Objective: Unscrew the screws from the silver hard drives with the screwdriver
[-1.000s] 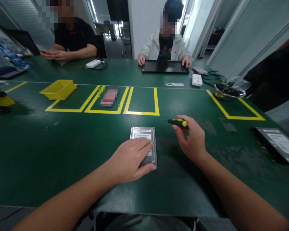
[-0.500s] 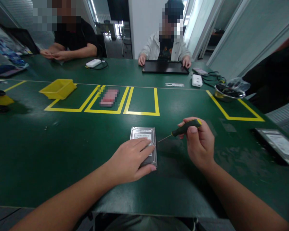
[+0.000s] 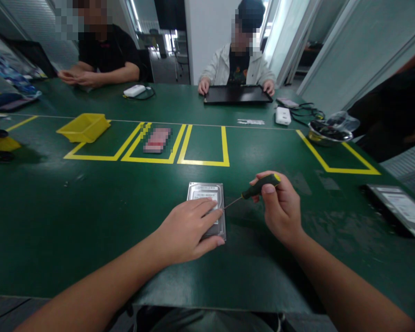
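Note:
A silver hard drive (image 3: 206, 188) with a white label lies flat on the green table. My left hand (image 3: 190, 228) rests across it, fingers stretched out over the label and the thumb at the near right corner; much of the drive is hidden under it. In my right hand (image 3: 281, 210) is a screwdriver (image 3: 261, 186) with a dark green and yellow handle. Its thin shaft slants down to the left, and the tip is at the drive's right edge, close to my left fingertips. Whether the tip sits in a screw is too small to tell.
Another hard drive (image 3: 401, 207) lies at the right. A metal bowl (image 3: 328, 138) of dark items stands behind it. Yellow tape marks areas on the table (image 3: 90, 258); a yellow bin (image 3: 85, 128) is at the left. Across the table, one person holds a black panel (image 3: 238, 94).
My right hand has moved left and slightly down with the screwdriver, bringing its tip to the drive's edge. My left hand and the drive stay in place.

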`<state>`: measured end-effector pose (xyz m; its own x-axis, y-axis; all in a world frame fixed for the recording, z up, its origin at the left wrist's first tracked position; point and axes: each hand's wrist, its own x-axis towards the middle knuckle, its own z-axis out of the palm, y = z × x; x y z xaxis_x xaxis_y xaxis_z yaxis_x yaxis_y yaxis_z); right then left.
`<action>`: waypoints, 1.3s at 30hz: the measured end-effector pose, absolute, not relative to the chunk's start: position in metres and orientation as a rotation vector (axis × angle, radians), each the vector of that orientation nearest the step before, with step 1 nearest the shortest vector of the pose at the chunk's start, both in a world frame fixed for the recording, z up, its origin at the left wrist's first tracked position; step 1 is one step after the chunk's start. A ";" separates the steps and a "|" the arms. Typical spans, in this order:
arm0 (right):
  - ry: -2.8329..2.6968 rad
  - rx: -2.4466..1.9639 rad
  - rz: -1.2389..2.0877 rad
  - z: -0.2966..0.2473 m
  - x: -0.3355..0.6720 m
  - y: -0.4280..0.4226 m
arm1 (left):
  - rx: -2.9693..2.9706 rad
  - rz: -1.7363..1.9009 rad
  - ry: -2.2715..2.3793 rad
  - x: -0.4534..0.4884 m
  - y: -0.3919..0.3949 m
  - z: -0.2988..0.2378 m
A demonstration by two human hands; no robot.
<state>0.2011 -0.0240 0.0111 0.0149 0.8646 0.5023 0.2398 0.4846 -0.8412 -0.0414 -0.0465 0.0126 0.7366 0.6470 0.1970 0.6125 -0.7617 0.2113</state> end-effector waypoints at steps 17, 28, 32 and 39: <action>-1.806 -1.020 0.355 0.029 0.204 -0.029 | 2.810 0.396 1.032 -0.040 -0.046 0.011; -2.128 -0.920 0.069 0.059 0.201 -0.030 | 2.806 0.393 1.014 -0.039 -0.044 0.012; -2.202 -0.895 0.127 0.074 0.200 -0.030 | 2.797 0.402 1.017 -0.040 -0.044 0.012; -2.329 -0.835 0.288 0.100 0.191 -0.027 | 2.792 0.408 1.008 -0.040 -0.044 0.012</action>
<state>0.1912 -0.0266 0.1002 -0.5940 0.6327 0.4968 0.4927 0.7743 -0.3970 -0.0405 -0.0437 0.0120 0.7379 0.6434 0.2039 0.6040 -0.7643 0.2259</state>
